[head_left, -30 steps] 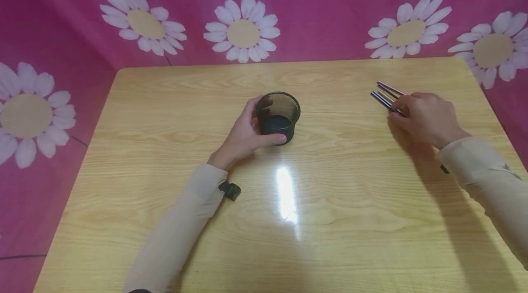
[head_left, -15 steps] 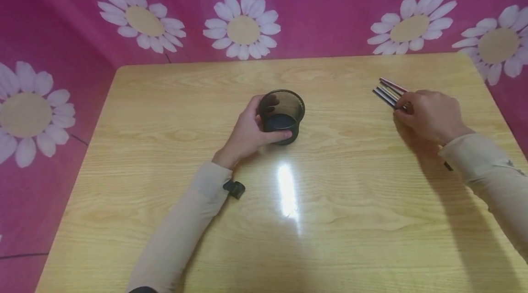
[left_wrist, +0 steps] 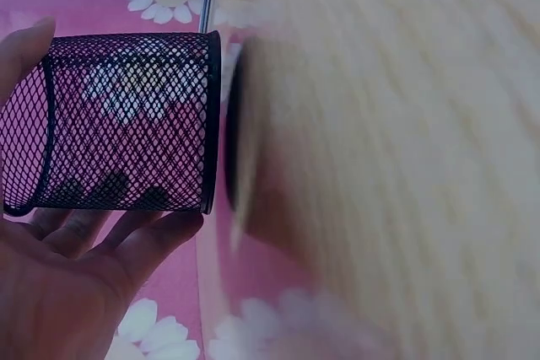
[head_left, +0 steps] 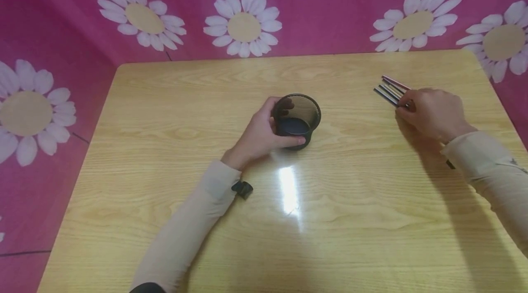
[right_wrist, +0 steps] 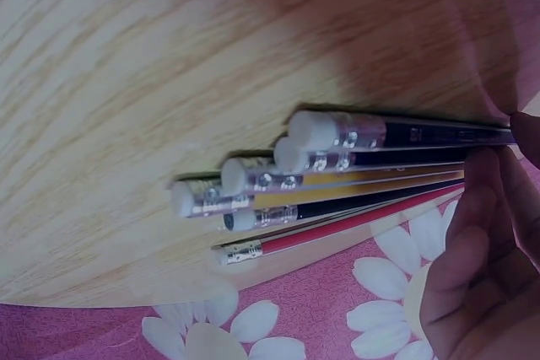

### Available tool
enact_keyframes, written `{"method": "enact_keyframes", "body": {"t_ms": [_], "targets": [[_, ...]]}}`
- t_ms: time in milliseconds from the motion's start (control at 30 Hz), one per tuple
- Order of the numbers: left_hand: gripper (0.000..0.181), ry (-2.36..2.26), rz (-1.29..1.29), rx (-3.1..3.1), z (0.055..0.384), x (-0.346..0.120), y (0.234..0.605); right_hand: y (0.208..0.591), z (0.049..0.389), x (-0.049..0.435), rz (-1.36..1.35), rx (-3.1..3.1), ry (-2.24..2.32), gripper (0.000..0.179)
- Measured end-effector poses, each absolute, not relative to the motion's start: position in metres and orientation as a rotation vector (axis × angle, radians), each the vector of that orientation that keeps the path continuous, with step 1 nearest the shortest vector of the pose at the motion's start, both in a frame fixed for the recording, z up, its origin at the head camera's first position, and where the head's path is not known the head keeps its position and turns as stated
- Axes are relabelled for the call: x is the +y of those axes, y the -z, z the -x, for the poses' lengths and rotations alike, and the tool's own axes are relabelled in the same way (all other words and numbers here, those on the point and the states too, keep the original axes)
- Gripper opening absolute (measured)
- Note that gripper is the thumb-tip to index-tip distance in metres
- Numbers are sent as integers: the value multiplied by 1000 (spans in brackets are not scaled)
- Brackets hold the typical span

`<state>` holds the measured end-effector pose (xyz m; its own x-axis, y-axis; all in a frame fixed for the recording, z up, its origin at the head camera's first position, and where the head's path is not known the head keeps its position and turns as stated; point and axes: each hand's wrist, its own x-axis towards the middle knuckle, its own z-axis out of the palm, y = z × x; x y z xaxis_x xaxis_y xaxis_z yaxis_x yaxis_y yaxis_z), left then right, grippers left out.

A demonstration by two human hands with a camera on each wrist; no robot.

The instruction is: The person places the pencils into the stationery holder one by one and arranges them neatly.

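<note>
My left hand [head_left: 261, 130] grips a black mesh pencil cup [head_left: 310, 112], thumb on the near side and fingers round the back. The cup is upright with its mouth tipped toward me, and only its dark bottom shows inside. In the left wrist view a narrow gap lies between its base and the tabletop. Over at the right, my right hand [head_left: 436, 114] pinches a bundle of several pencils [right_wrist: 413, 132], thumb on one side, fingers on the other. White erasers fan out beyond the fingertips; dark, yellow and red [right_wrist: 346, 227] barrels show. The other ends are hidden by the hand.
A light wood table [head_left: 185, 100] lies under both hands, with a bright glare spot near its middle. Pink cloth [head_left: 321, 13] with large white daisies hangs along the back and left edges.
My left hand has carried the cup to the right, toward the pencils. The right hand stays at the pencils, whose eraser ends have shifted slightly. The head view has tilted a little.
</note>
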<state>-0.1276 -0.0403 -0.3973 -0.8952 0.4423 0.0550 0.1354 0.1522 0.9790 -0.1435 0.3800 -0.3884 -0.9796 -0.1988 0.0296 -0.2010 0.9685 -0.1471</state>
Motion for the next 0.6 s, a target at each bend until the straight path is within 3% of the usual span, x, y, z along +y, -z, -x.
{"method": "enact_keyframes", "body": {"t_ms": [600], "targets": [[83, -1752, -580, 2188, 127, -38, 401, 390, 144, 379, -311, -3112, -241, 17]]}}
